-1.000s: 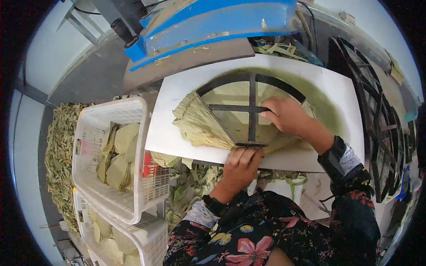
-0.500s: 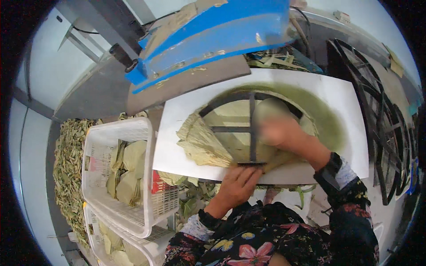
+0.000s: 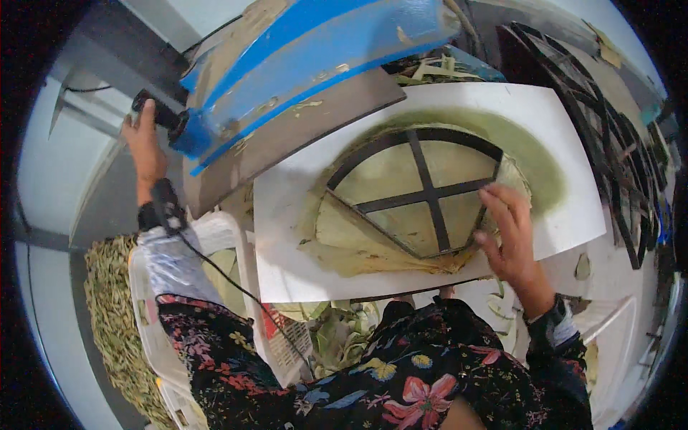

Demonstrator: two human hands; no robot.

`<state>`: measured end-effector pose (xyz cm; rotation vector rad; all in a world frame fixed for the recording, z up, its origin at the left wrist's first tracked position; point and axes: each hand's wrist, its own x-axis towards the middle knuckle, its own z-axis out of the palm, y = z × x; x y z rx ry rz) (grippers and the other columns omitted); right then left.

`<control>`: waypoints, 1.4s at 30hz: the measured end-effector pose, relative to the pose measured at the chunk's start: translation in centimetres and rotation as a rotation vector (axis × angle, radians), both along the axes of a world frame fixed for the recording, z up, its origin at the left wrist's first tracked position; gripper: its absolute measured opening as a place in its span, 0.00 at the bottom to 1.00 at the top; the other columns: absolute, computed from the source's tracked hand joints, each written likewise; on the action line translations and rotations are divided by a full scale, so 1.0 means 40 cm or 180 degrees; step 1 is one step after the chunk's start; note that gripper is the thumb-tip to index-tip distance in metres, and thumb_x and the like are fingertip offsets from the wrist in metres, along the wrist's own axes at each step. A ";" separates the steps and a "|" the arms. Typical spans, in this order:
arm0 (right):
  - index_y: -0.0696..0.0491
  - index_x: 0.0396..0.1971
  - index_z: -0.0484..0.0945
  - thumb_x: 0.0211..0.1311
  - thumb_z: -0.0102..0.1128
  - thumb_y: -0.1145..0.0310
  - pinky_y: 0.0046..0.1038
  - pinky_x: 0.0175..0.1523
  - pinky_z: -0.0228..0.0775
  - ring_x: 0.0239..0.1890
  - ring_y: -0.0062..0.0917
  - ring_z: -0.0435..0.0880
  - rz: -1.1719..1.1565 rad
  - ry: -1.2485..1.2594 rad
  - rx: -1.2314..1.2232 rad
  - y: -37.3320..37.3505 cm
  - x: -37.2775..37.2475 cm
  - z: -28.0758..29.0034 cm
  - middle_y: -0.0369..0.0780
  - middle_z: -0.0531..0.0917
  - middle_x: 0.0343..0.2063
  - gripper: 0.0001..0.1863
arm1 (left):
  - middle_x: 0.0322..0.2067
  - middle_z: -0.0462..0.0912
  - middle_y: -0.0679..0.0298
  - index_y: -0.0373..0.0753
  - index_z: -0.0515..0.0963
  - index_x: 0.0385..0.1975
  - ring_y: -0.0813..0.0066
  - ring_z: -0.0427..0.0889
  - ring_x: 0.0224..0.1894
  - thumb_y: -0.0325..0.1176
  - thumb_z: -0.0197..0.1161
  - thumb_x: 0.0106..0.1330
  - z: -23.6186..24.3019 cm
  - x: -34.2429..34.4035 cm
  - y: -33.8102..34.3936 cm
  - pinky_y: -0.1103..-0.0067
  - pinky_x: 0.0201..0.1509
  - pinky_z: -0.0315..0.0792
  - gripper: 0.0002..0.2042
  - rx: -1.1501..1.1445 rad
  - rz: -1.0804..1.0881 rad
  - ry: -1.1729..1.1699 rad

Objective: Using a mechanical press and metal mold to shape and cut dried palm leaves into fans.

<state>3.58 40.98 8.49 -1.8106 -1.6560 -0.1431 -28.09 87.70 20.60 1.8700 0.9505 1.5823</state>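
Observation:
A black fan-shaped metal cutting frame with a cross bar [image 3: 433, 190] lies on pale green leaves [image 3: 390, 222] over a white board [image 3: 279, 272] stained green around them. My left hand [image 3: 141, 136], raised at the upper left, grips a black handle [image 3: 159, 110] on the blue machine [image 3: 315, 36]. My right hand [image 3: 505, 226] is at the right edge of the frame, fingers apart and slightly bent, with the fingertips at or just over its rim; whether they touch it I cannot tell.
Stacked black frames [image 3: 595, 143] lean along the right. A brown plate [image 3: 251, 154] lies below the blue machine. White plastic crates [image 3: 254, 344] with cut leaves stand below left, beside a large pile of leaves [image 3: 111, 315]. Leaf scraps [image 3: 330, 333] lie beneath the board.
My left hand has left the frame's lower edge for the black handle at upper left. My right hand has moved from the cross bar to the frame's right edge, opening.

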 end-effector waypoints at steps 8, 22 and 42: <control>0.58 0.55 0.63 0.48 0.62 0.59 0.45 0.60 0.52 0.58 0.44 0.63 -0.0666 0.0018 0.0343 -0.065 -0.004 -0.130 0.47 0.67 0.55 0.34 | 0.21 0.75 0.64 0.37 0.72 0.26 0.76 0.74 0.23 0.32 0.64 0.55 -0.006 0.130 -0.026 0.79 0.29 0.68 0.08 -0.0890 -0.0319 -0.0683; 0.56 0.50 0.67 0.39 0.67 0.73 0.40 0.57 0.59 0.53 0.41 0.67 0.0234 0.0511 0.0709 -0.062 -0.022 -0.075 0.45 0.70 0.51 0.32 | 0.39 0.72 0.59 0.33 0.65 0.47 0.73 0.73 0.41 0.46 0.51 0.65 -0.040 0.117 -0.561 0.77 0.48 0.67 0.21 -0.0752 -0.0475 -0.0416; 0.58 0.27 0.71 0.64 0.44 0.64 0.20 0.35 0.62 0.28 0.14 0.68 0.2433 0.3798 -0.0219 0.094 -0.072 0.356 0.33 0.74 0.23 0.13 | 0.29 0.72 0.58 0.35 0.70 0.39 0.70 0.71 0.28 0.38 0.51 0.63 0.048 0.170 -0.580 0.77 0.36 0.68 0.13 -0.1257 -0.0882 -0.1421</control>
